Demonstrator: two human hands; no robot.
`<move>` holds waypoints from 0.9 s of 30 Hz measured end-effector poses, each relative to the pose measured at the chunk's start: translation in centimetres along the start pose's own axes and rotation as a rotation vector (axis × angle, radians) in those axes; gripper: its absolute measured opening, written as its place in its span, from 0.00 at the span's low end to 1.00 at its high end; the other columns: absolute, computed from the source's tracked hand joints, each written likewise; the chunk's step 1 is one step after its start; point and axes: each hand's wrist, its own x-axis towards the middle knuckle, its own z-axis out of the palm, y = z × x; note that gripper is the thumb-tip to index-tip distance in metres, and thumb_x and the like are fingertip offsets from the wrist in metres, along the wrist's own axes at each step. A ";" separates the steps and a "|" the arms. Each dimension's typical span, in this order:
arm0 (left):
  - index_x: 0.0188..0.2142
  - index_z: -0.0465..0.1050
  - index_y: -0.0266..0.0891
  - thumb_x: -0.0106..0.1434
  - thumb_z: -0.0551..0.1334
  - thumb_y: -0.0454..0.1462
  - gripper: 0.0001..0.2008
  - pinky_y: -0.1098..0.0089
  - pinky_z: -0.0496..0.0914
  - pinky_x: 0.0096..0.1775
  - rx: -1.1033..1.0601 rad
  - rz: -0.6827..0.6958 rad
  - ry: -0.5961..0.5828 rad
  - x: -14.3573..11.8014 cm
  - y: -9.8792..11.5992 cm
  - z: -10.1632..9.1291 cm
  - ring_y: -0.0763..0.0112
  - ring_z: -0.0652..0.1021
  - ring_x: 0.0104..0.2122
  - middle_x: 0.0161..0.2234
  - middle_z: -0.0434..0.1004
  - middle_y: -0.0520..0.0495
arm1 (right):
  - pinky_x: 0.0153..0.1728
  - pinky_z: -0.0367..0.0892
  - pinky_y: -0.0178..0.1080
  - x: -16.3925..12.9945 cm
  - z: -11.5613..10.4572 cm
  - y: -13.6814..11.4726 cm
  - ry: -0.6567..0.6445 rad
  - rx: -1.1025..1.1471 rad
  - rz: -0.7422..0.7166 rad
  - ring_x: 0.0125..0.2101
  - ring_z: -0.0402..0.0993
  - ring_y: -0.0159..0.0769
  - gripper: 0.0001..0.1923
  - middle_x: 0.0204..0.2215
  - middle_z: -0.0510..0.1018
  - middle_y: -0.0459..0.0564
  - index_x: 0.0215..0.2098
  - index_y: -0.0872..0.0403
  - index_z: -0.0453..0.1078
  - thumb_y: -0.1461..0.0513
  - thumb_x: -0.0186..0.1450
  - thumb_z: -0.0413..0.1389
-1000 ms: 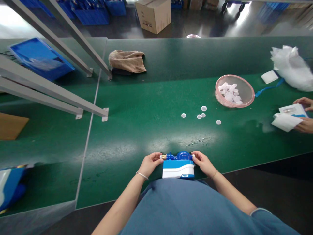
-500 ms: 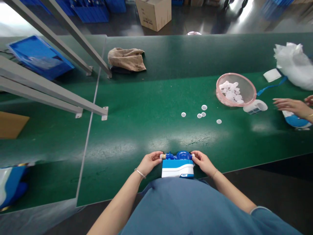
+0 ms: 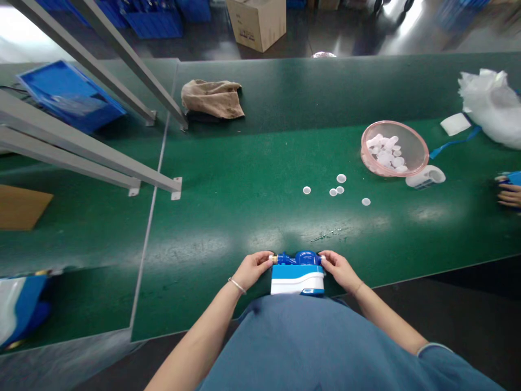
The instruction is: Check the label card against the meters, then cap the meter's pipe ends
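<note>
A water meter with a blue pipe body and a blue-and-white box lies at the bench's near edge, against my front. My left hand pinches the white end cap at the meter's left brass end. At the opposite end, the fingers of my right hand close round another white cap, mostly covered by the fingertips. Several loose white caps lie on the green bench beyond the meter.
A pink bowl of white caps stands at the right, beside a white cup on its side. Further right are a plastic bag and a co-worker's hand. Left are a brown cloth, metal posts and another meter.
Both my hands keep their grip at the meter's ends, with hardly any movement. At the right, the co-worker's hands and blue-and-white meter have shifted towards the picture's edge.
</note>
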 end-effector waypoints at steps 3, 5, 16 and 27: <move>0.40 0.69 0.38 0.51 0.60 0.40 0.16 0.62 0.66 0.46 0.087 0.096 0.072 -0.5 0.6 0.4 0.64 0.73 0.39 0.39 0.73 0.45 | 0.28 0.63 0.35 0.1 0.1 -0.1 0.014 -0.087 0.036 0.26 0.67 0.33 0.21 0.26 0.73 0.47 0.35 0.55 0.68 0.47 0.58 0.49; 0.37 0.71 0.40 0.52 0.59 0.38 0.11 0.63 0.65 0.47 0.192 0.181 0.107 -0.8 0.8 0.6 0.65 0.71 0.41 0.39 0.72 0.46 | 0.24 0.61 0.35 0.3 0.2 0.0 0.058 -0.210 0.093 0.21 0.65 0.33 0.25 0.18 0.71 0.46 0.26 0.55 0.69 0.44 0.59 0.44; 0.44 0.67 0.36 0.53 0.59 0.43 0.20 0.60 0.65 0.49 0.013 0.018 0.092 -0.6 -0.4 1.0 0.61 0.73 0.43 0.41 0.74 0.43 | 0.35 0.65 0.36 -0.4 0.0 -0.3 0.004 -0.131 -0.026 0.31 0.69 0.34 0.21 0.34 0.74 0.48 0.45 0.52 0.65 0.50 0.58 0.51; 0.47 0.66 0.33 0.56 0.53 0.51 0.26 0.57 0.64 0.49 -0.087 -0.046 0.107 0.4 0.0 -0.9 0.60 0.73 0.42 0.43 0.73 0.38 | 0.41 0.65 0.41 0.0 0.0 -0.2 -0.023 -0.111 -0.009 0.37 0.69 0.37 0.21 0.39 0.73 0.51 0.47 0.52 0.63 0.50 0.59 0.50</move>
